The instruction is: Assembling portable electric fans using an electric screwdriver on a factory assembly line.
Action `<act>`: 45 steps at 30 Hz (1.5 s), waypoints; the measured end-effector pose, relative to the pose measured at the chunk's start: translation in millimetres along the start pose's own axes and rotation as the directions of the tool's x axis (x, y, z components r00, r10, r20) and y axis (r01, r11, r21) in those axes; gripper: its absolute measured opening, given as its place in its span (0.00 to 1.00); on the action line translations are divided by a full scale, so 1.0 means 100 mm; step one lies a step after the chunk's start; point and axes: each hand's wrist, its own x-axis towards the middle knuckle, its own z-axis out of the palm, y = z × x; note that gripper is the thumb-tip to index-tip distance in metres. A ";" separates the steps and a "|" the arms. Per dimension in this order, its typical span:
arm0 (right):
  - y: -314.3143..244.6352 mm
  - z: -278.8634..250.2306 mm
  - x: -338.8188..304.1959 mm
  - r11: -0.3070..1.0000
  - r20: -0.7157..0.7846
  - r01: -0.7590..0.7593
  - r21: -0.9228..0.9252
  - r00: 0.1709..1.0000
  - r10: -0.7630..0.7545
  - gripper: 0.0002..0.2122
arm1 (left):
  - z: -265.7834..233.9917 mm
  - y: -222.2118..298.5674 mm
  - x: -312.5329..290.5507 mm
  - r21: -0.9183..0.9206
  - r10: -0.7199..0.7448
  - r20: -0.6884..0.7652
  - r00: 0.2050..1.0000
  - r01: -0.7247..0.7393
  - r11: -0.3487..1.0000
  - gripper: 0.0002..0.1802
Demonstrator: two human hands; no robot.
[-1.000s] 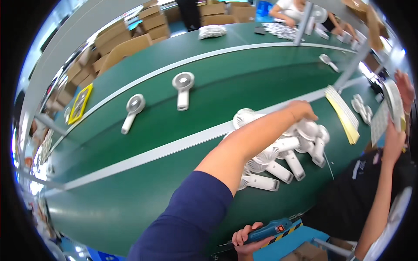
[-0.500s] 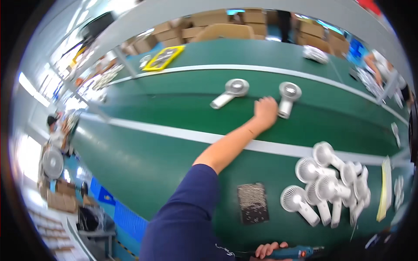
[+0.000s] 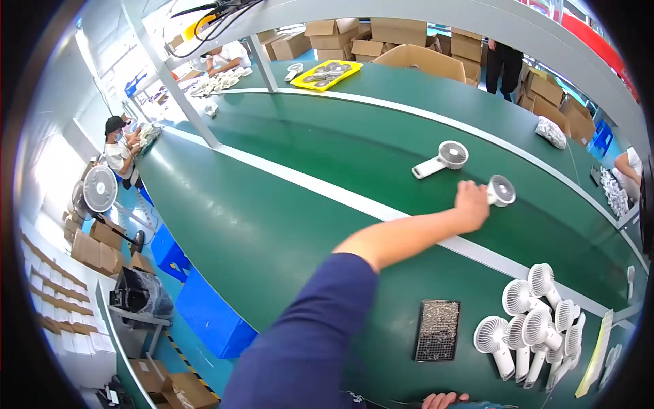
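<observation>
The left hand [image 3: 472,204] has its grip closed around the handle of a small white handheld fan [image 3: 501,190], whose round head sticks out at the hand's three o'clock, just above the green table [image 3: 272,225]. A second white fan [image 3: 441,159] lies loose on the belt at the hand's eleven o'clock, close by. At five o'clock, near the table's front edge, sits a cluster of fans [image 3: 535,327], about seven by count. A dark tray [image 3: 437,330] lies at that cluster's nine o'clock. The left arm stretches nearly straight across the table, its sleeve dark blue. Only fingertips of the right hand [image 3: 444,399] show at the bottom edge; its grip cannot be told.
</observation>
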 end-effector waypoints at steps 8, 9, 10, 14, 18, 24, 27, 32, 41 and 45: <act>0.09 -0.09 0.12 0.999 0.018 -0.041 -0.035 0.999 0.042 0.41 | -0.43 -1.49 -0.44 0.027 -0.199 0.011 0.980 0.199 0.980 0.31; 0.09 -0.11 0.13 0.998 0.005 -0.053 -0.030 0.999 0.053 0.41 | -0.42 -1.56 -0.32 0.031 -0.143 0.014 0.990 0.142 0.989 0.29; 0.08 -0.11 0.09 0.997 -0.009 -0.077 -0.021 0.997 0.077 0.41 | -0.42 -1.68 -0.28 0.042 -0.096 0.019 0.995 0.096 0.995 0.28; 0.07 -0.02 0.07 1.000 0.035 -0.012 -0.017 0.999 0.012 0.41 | -0.39 -1.58 0.00 0.097 0.034 -0.050 0.998 -0.029 0.995 0.18; 0.16 0.02 0.05 0.999 -0.088 0.034 -0.033 0.995 -0.037 0.38 | -0.24 -1.56 0.16 -0.019 -0.126 -0.029 0.992 0.125 0.992 0.10; 0.25 0.22 0.12 0.974 -0.246 0.125 -0.190 0.954 -0.171 0.28 | -1.31 -1.66 -1.18 -0.800 0.215 0.503 0.837 0.545 -0.248 0.21; 0.15 0.27 0.15 0.975 -0.246 0.122 -0.186 0.955 -0.167 0.29 | -1.61 -1.27 -2.33 -0.625 0.275 0.573 0.772 0.628 -0.463 0.31; 0.18 0.34 0.21 0.952 0.081 0.136 -0.276 0.990 -0.118 0.31 | -1.55 -1.22 -3.34 -0.442 0.162 0.754 0.636 0.675 -0.591 0.34; 0.15 1.12 0.89 0.848 0.648 0.417 -0.326 0.752 -0.121 0.42 | -2.07 -1.07 -3.83 -0.690 -0.076 0.707 0.703 0.709 0.148 0.41; 0.43 1.03 1.11 0.864 0.682 0.382 -0.328 0.729 -0.063 0.46 | -1.78 -1.18 -3.86 -0.517 -0.045 0.124 0.991 0.103 0.849 0.40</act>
